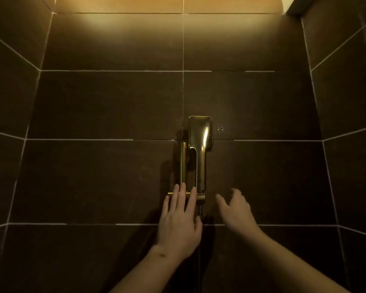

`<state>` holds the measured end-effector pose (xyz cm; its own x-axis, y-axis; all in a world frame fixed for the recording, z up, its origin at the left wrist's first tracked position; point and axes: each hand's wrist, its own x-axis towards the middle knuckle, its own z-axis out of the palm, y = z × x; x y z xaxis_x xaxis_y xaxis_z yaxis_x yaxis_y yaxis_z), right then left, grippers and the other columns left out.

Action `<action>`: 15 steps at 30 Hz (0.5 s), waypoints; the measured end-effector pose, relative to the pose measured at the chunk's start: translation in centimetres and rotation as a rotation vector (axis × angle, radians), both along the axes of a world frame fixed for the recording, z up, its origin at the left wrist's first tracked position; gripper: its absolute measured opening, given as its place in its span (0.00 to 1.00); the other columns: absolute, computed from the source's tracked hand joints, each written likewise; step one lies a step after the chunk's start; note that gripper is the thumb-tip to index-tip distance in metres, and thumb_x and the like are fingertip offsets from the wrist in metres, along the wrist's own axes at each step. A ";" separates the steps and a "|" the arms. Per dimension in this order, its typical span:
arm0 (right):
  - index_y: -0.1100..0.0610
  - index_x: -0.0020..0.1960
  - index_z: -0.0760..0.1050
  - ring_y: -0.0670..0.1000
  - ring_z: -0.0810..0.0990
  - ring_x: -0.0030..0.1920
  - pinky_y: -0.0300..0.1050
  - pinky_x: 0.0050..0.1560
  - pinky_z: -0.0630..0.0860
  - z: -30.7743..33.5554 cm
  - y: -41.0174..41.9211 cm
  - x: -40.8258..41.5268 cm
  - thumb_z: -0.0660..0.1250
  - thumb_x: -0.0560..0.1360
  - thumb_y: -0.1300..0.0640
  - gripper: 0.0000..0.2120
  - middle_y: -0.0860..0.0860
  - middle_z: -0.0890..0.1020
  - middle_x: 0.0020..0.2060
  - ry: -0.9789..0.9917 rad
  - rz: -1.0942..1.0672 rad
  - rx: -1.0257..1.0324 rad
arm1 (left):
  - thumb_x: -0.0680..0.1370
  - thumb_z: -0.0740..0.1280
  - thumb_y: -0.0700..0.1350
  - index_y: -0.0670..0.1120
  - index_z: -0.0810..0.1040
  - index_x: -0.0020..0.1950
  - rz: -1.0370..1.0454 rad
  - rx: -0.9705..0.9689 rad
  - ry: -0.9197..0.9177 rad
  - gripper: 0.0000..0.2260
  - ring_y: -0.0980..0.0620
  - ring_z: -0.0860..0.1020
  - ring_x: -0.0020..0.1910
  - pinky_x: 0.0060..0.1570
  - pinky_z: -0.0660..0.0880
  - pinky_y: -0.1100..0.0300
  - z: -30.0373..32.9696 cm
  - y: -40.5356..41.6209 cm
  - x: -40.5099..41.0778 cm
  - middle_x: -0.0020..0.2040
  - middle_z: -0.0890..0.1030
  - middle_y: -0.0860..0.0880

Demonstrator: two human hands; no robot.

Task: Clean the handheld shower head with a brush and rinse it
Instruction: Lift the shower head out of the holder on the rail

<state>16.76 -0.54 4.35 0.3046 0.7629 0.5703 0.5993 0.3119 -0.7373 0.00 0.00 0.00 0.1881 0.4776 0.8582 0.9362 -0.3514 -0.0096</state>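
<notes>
A gold handheld shower head [200,134] with a rectangular face stands upright in its gold wall holder [183,163] on the dark tiled wall, a few water drops on it. Its handle [201,168] runs down to a bracket, and a dark hose [200,210] hangs below. My left hand [181,216] is spread flat over the holder's lower crossbar, fingertips reaching the base of the handle, holding nothing. My right hand [234,210] hovers to the right of the hose with fingers apart and empty. No brush is in view.
Dark brown wall tiles [106,106] with pale grout lines enclose the shower on three sides. Warm light falls from the top of the back wall [178,5]. Water drops [220,128] cling to the tile right of the shower head.
</notes>
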 end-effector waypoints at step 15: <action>0.50 0.78 0.52 0.46 0.81 0.51 0.39 0.42 0.80 1.4 2.3 -2.7 0.63 0.80 0.46 0.33 0.50 0.79 0.59 -0.138 0.278 -0.117 | 0.83 0.59 0.54 0.57 0.32 0.80 0.065 -0.091 -0.036 0.38 0.49 0.28 0.79 0.78 0.33 0.44 -0.4 2.4 -0.4 0.83 0.31 0.51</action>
<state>14.06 1.78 5.70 0.0017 0.8685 0.4957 0.6003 0.3956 -0.6951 -0.44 2.38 -0.40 0.1240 0.5638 0.8165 0.9560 -0.2882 0.0539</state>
